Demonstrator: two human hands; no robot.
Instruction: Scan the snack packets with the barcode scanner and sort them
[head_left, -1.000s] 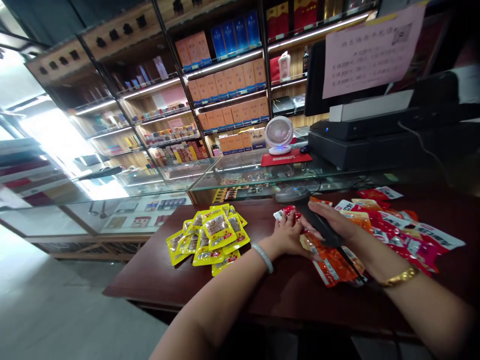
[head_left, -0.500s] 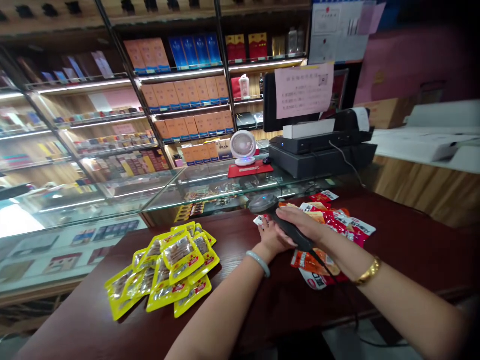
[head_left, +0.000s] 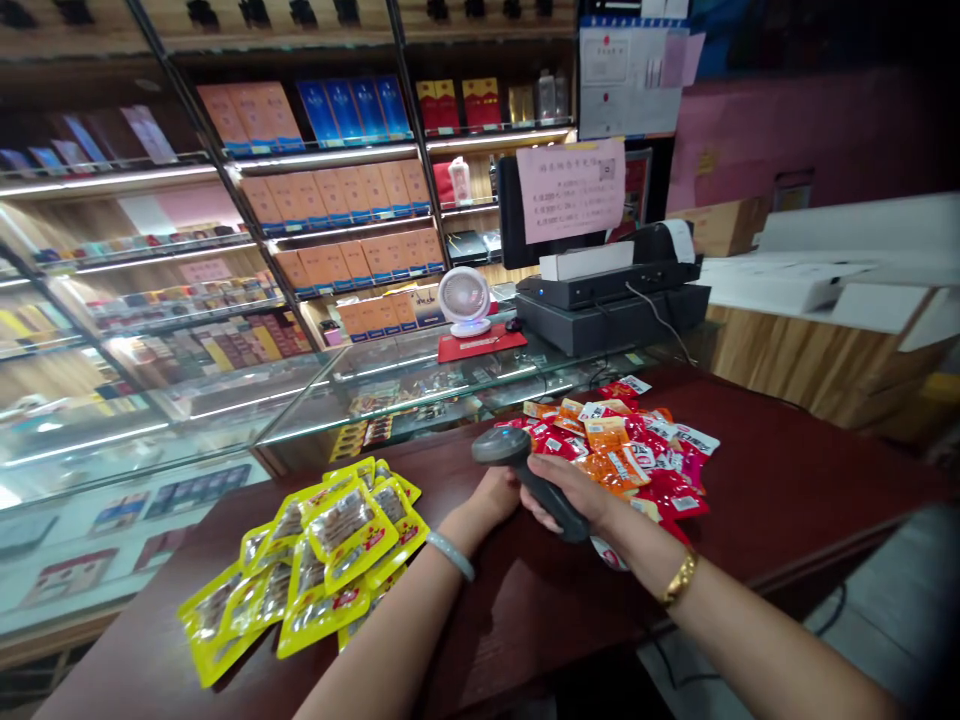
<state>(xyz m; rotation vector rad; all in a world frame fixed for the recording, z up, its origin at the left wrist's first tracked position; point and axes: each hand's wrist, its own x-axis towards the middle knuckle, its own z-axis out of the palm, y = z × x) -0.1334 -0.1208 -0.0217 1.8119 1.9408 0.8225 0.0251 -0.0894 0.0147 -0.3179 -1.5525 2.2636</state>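
1. Handheld scanner (head_left: 541, 487), dark grey, sits in the right hand (head_left: 579, 488) over the near middle of the dark red tabletop (head_left: 772, 480), its head aimed left and away.
2. I see the right hand's fingers wrapped around its handle; a gold bracelet (head_left: 680, 578) circles that wrist.
3. The left hand (head_left: 491, 497) is just beside the scanner, its fingers mostly hidden from me, so I cannot tell whether they hold anything.
4. Yellow packets (head_left: 349, 530) overlap in a heap to the left.
5. Red and orange packets (head_left: 616, 465) lie piled beyond the right hand.
6. Farther back, I see a white fan (head_left: 465, 298) on a glass counter (head_left: 424, 375).
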